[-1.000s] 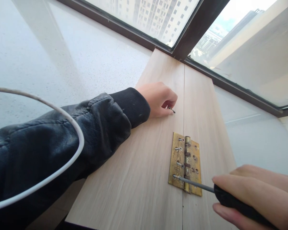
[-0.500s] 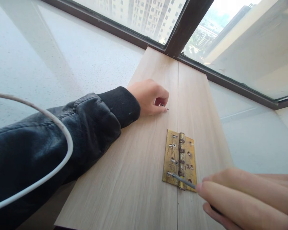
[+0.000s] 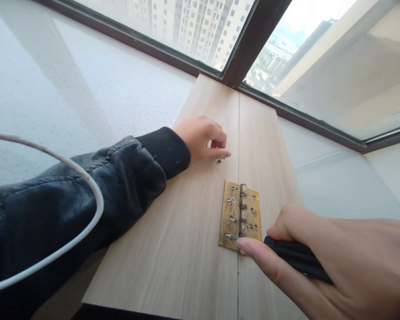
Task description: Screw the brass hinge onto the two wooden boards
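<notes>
Strong daylight comes in through the window [image 3: 200,26] at the top, and the sky at the upper right is washed out to near white. The pale sill [image 3: 70,89] reflects it evenly, crossed by a soft, slanting band of shadow. The wooden boards [image 3: 186,231] are evenly lit, their grain sharp. The right hand [image 3: 336,262], close to the lens, looks slightly soft and enlarged. Straight lines bow toward the edges, wide-angle fashion. The black sleeve [image 3: 70,209] shows dull highlights.
</notes>
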A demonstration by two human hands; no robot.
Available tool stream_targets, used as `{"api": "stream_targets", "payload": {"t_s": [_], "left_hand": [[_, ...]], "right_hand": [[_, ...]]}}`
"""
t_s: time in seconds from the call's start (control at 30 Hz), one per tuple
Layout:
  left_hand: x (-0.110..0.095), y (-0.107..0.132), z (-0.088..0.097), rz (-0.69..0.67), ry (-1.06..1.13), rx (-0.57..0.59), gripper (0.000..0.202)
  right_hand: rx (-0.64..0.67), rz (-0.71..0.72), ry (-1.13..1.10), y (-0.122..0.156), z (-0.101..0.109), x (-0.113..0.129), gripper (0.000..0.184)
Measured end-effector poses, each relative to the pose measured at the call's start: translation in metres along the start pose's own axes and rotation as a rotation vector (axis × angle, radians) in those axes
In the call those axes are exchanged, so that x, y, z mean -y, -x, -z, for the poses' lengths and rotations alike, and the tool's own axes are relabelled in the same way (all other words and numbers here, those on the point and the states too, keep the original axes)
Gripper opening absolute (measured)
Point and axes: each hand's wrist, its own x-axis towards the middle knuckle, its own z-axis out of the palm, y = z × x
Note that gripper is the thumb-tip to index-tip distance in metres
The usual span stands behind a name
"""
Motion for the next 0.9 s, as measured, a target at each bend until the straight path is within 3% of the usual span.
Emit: {"api": "stream_targets", "payload": {"t_s": [0.1, 0.2, 0.23, 0.3, 0.37, 0.43, 0.53, 0.63, 0.9], "left_hand": [[-0.004, -0.001, 0.000, 0.002, 0.055, -0.144, 0.021], [-0.019, -0.006, 0.004, 0.004, 0.169, -0.240, 0.014], [-0.026, -0.009, 0.006, 0.002, 0.203, -0.235, 0.014], [-0.042, -0.015, 0.008, -0.018, 0.249, -0.160, 0.016], [-0.058, -0.020, 0.007, -0.039, 0.297, -0.079, 0.018], [-0.069, -0.024, 0.002, -0.042, 0.354, -0.009, 0.017], [-0.074, -0.027, -0.009, -0.043, 0.393, 0.089, 0.008], [-0.071, -0.026, -0.018, -0.060, 0.352, 0.156, 0.002], [-0.069, -0.026, -0.025, -0.136, 0.300, 0.196, 0.006]], "right_hand": [[-0.045, -0.016, -0.125, -0.004, 0.002, -0.004, 0.037], [-0.125, -0.110, -0.267, -0.002, 0.012, -0.034, 0.033], [-0.221, -0.167, -0.235, 0.000, 0.015, -0.050, 0.034], [-0.290, -0.319, -0.252, 0.002, 0.016, -0.085, 0.034], [-0.373, -0.558, -0.618, 0.000, 0.005, -0.113, 0.038], [-0.464, -0.617, -0.803, -0.005, -0.015, -0.130, 0.036], [-0.578, -0.638, -0.953, -0.014, -0.051, -0.136, 0.041], [-0.652, -0.658, -0.948, -0.015, -0.074, -0.132, 0.036], [-0.767, -0.635, -0.740, -0.011, -0.071, -0.114, 0.032]]}}
